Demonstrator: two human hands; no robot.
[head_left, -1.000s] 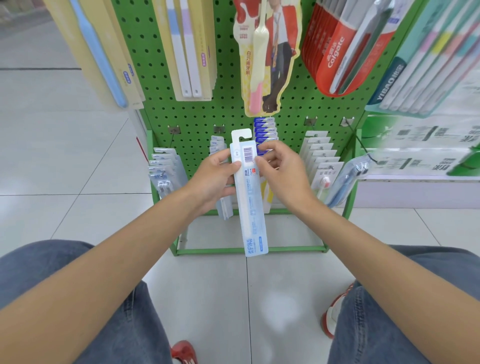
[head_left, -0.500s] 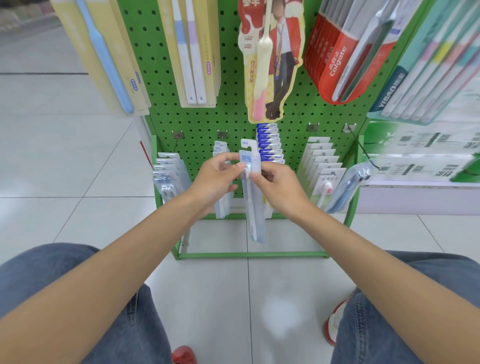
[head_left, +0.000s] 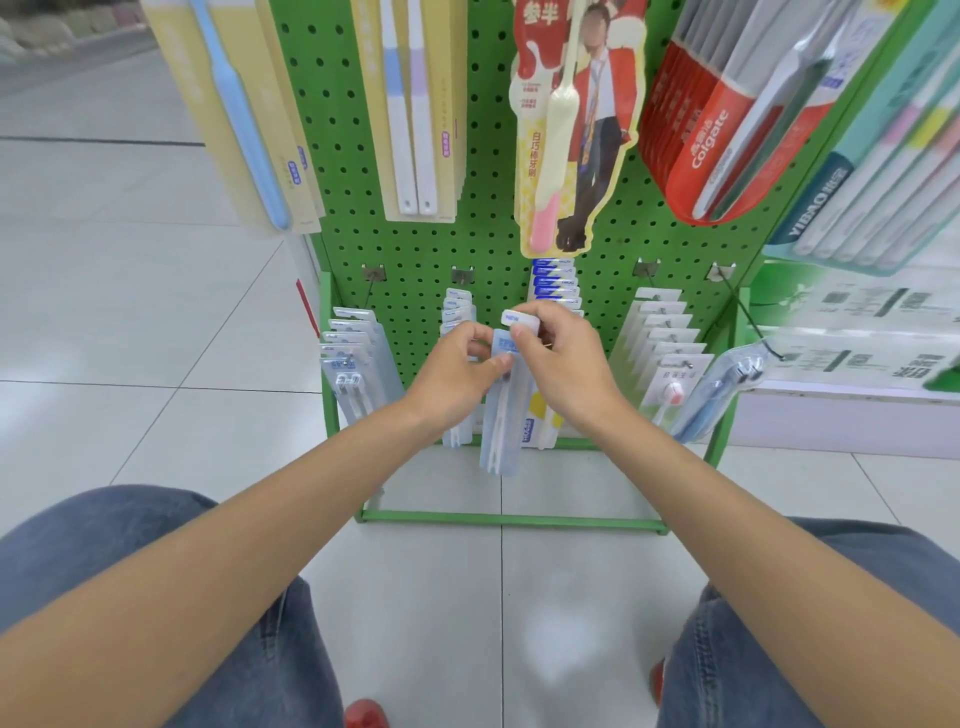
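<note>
Both arms reach out from the bottom corners to the low part of the green rack (head_left: 415, 244). The left hand (head_left: 457, 374) has its fingers curled, and its thumb and fingers pinch a pack (head_left: 500, 431) near the top. The pack is long, thin and pale blue, with a toothbrush inside. It hangs straight down in front of the middle of the bottom row, close to the blue-topped packs (head_left: 555, 280). The right hand (head_left: 563, 364) is just beside the left one. Its thumb and first fingers pinch the white tab at the top of the pack. That tab says "NEW" in blue. The tall card (head_left: 571, 130) above the hands has Chinese writing, and its top is cut off by the edge. To the right, a red pack (head_left: 701, 150) says "Colgate" in white. Next to it, a teal pack (head_left: 821, 208) says "YIBAO". The small words on the held pack are too blurry to read. The hands hide the hook behind the tab, so I cannot tell if the pack hangs on it. The packs up high are all cut off at the top.
</note>
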